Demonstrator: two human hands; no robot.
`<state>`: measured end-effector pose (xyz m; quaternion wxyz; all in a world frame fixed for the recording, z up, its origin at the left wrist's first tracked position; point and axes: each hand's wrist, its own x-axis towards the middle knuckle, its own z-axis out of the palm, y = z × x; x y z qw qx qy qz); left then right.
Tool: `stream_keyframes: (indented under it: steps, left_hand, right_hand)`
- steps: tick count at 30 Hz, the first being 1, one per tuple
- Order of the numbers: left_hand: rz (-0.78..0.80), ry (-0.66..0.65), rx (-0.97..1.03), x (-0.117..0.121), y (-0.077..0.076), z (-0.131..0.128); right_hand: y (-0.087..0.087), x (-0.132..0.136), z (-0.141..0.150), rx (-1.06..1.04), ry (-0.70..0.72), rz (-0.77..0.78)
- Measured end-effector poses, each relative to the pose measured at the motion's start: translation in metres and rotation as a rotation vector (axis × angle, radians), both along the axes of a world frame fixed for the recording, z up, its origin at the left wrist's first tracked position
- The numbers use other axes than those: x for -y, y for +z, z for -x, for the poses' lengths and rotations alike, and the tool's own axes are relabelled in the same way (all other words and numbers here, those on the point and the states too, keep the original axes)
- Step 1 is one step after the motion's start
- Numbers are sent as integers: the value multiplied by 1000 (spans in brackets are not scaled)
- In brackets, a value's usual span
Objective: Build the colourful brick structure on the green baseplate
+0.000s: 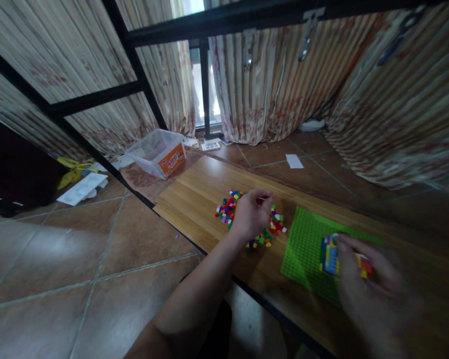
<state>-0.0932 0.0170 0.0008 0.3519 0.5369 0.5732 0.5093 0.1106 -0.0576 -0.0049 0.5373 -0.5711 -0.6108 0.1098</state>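
My left hand [251, 214] is above a spread pile of small toy bricks [228, 207] in many colours. Its fingers are curled into a pinch, and whatever lies between them is too small to make out. To the right, a green studded baseplate [303, 239] lies on the wooden tabletop. A multicoloured toy brick build [330, 259] with blue, yellow and red parts is at the baseplate. My right hand [374, 284], smeared by motion, has its thumb and fingers closed around the build and hides part of it.
The wooden table [194, 189] is long and narrow. Beyond its far left end, a clear plastic box [149, 149] with an orange label stands on the tiled floor [108, 239]. A black metal frame [142, 89] rises in front of striped curtains [284, 89]. White paper [294, 161] lies on the floor.
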Motion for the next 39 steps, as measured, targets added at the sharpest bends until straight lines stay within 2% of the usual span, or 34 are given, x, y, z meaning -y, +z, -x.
stream_keyframes:
  steps: [2, 3, 6, 9, 12, 15, 18, 26, 33, 39]
  left_hand:
    - [8, 111, -28, -4, 4, 28]
    - [16, 170, -57, -5, 5, 44]
    - [101, 273, -262, -4, 9, 88]
    - [197, 189, -495, 3, 10, 114]
    - [262, 99, -605, 8, 7, 118]
    - [295, 25, -670, 7, 3, 110]
    - [305, 10, -727, 4, -1, 103]
    - [336, 110, -903, 1, -6, 85]
    - [395, 130, -915, -2, -2, 76]
    - [341, 123, -893, -6, -6, 76]
  right_hand:
    - [-3, 4, 23, 146, 213, -120]
    - [-5, 6, 36, 208, 339, -138]
    - [-15, 16, 73, 310, 559, -135]
    - [-30, 27, 99, 401, 671, -82]
    - [-43, 35, 113, 483, 758, -37]
    - [-50, 37, 119, 527, 757, -16]
    - [-52, 34, 119, 536, 718, 11]
    - [-54, 25, 118, 554, 651, 28]
    - [-62, 12, 104, 590, 632, -51]
    - [-54, 15, 104, 508, 599, 8]
